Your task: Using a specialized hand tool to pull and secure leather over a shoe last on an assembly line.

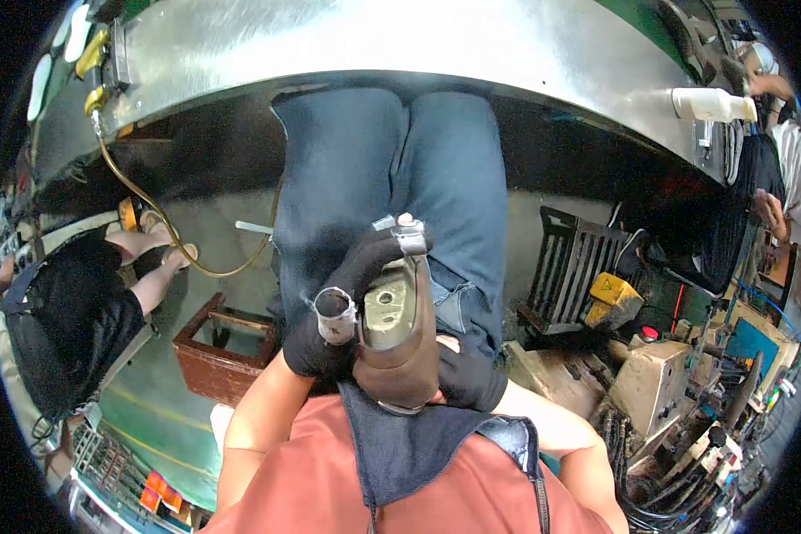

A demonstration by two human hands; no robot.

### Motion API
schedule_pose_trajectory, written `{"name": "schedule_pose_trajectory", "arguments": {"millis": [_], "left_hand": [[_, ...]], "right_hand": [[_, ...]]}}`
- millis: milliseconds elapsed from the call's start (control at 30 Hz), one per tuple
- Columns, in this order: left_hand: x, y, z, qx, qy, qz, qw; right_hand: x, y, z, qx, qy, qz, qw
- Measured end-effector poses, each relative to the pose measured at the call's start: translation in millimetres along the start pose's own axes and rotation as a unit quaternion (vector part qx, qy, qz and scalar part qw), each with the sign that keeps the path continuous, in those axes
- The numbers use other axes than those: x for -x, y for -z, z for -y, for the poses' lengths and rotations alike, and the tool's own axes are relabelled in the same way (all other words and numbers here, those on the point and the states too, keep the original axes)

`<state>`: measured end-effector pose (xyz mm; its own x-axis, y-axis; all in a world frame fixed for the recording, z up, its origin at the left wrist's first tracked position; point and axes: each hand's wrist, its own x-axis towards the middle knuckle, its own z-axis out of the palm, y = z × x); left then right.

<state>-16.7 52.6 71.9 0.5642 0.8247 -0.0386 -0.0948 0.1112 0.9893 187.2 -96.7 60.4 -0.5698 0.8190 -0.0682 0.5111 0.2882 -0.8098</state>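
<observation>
In my lap, over dark blue trousers, I hold a brown shoe upper on a last, bottom side up. Its bottom is a shiny yellowish-grey surface with holes in it, and the rounded brown end points toward me. My left hand, in a black glove with tape round the fingertips, is closed round the left side and far end, its taped thumb raised. Against the right side near the rounded end, my right hand, also black-gloved, grips the shoe; its fingers are partly hidden beneath.
A metal workbench spans the far side, carrying a white bottle and a yellow air tool with a hose. Left are a brown wooden stool and a seated person. Machinery and a black slatted rack stand right.
</observation>
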Motion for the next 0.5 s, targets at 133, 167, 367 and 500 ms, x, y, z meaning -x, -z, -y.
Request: {"name": "schedule_pose_trajectory", "arguments": {"millis": [133,167,367,500], "left_hand": [[-3.7,4.8,17.3,-0.054,0.003,0.036,0.998],[-1.4,4.2,22.7,0.018,0.005,0.007,1.0],[-51.0,60.2,46.6,0.285,0.167,0.059,0.942],[-86.9,24.7,-38.1,0.052,-0.142,-0.053,0.987]], "right_hand": [[6.4,-4.2,-10.2,-0.172,-0.034,0.021,0.984],[6.9,-4.1,-13.0,-0.189,-0.038,0.027,0.981],[-58.5,90.6,43.1,-0.125,-0.117,-0.025,0.985],[-85.3,112.6,41.7,-0.244,-0.246,-0.001,0.938]]}}
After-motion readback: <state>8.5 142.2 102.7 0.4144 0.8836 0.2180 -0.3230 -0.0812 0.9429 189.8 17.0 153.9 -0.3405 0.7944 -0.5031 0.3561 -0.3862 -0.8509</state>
